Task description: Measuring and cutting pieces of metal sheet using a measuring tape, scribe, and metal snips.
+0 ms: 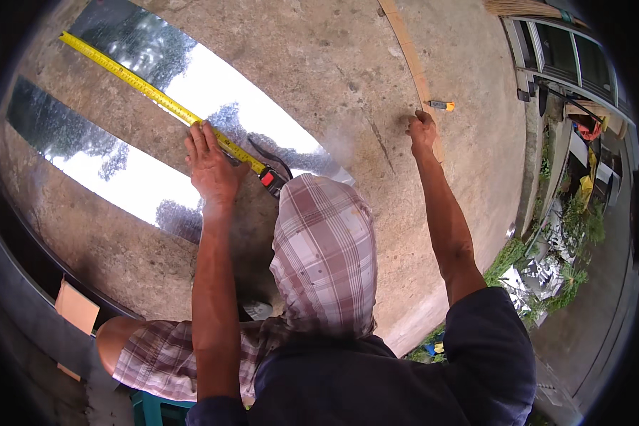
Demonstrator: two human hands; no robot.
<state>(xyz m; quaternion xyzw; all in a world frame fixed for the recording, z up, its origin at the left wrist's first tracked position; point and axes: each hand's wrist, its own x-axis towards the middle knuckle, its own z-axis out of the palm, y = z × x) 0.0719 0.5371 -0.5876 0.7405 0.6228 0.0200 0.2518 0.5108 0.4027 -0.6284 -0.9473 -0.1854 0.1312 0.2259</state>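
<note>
Long yellow tape-measure blade (pixel 131 80) is covered by the flattened left hand (pixel 218 174), fingers extended; short yellow-and-grey cutter (pixel 443 106) is placed just beyond the nearer, curled right hand (pixel 422 130), crosswise to the long tan strip (pixel 408 51); right-hand contents cannot be told

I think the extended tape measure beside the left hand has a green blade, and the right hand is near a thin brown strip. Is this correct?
Not quite: the head view shows the tape measure beside the left hand has a yellow blade. The right hand and thin brown strip are right.
</note>
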